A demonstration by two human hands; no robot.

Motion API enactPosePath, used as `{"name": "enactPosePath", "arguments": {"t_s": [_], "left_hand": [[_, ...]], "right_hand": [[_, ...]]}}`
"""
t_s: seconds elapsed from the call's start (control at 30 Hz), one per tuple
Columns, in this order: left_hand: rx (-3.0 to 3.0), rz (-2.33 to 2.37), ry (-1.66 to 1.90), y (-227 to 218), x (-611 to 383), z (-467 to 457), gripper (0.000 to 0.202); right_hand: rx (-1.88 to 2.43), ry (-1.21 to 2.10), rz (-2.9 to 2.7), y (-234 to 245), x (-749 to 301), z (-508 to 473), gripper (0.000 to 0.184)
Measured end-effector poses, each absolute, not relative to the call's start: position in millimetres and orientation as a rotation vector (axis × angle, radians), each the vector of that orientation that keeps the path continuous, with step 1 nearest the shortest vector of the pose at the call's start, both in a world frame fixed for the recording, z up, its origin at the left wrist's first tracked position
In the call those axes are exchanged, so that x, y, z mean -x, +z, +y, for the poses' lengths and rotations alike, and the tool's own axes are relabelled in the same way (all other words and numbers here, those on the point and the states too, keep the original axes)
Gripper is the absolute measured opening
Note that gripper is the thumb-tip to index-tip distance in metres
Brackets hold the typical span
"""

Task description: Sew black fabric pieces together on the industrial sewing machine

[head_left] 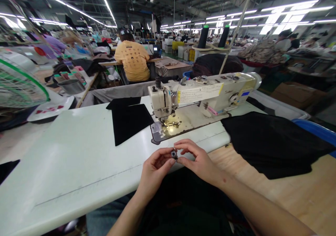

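Note:
Just over the front edge of the table, a small silvery metal bobbin case (173, 154) is between my two hands. My left hand (158, 164) pinches it from the left with thumb and bent fingers. From the right, my right hand (195, 157) closes in with thumb and forefinger at the case's edge; any thread there is too fine to make out. Beyond the hands stands a white sewing machine (202, 94), its needle area lit over a worn metal plate. A black fabric piece (131, 120) lies flat left of the needle.
More black fabric (275, 143) covers the wooden surface at right, beside a blue bin (315, 133). A green-rimmed fan (23, 78) stands at far left. Two dark thread cones (203, 36) rise behind the machine. A person in a yellow shirt (132, 59) sits ahead, facing away.

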State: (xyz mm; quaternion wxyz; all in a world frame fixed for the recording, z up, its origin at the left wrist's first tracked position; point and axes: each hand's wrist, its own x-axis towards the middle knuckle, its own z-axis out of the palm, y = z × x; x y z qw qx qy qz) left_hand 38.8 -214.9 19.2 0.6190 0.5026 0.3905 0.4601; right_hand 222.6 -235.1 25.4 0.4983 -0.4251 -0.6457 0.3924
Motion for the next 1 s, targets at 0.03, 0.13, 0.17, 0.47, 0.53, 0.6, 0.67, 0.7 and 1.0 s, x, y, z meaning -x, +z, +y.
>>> {"name": "enactPosePath", "arguments": {"t_s": [0.03,0.13,0.17,0.47,0.53,0.6,0.67,0.7,1.0], "left_hand": [[-1.138,0.890,1.049,18,-39,-215,0.028],[-1.035,0.847,1.021,13,-40,-214,0.028],[-0.975,0.825,1.017,12,-39,-214,0.029],[-0.494,0.746,0.973,16,-35,-215,0.039],[-0.500,0.780,0.967,17,-36,-215,0.040],[-0.512,0.826,0.960,17,-37,-214,0.042],[-0.513,0.884,0.943,17,-38,-211,0.046],[-0.507,0.921,0.931,16,-39,-209,0.048],[-0.541,1.050,0.924,7,-43,-195,0.045]], "right_hand": [[1.030,0.952,-1.561,25,-222,-235,0.026],[1.040,0.947,-1.557,22,-221,-233,0.024],[1.044,0.943,-1.556,21,-221,-233,0.024],[1.117,0.967,-1.484,12,-223,-227,0.021],[1.129,0.971,-1.473,14,-223,-226,0.020],[1.134,0.976,-1.470,14,-222,-225,0.020],[1.128,1.013,-1.448,13,-222,-223,0.020],[1.117,1.059,-1.416,12,-222,-221,0.022],[1.054,1.286,-1.214,6,-222,-214,0.037]]}}
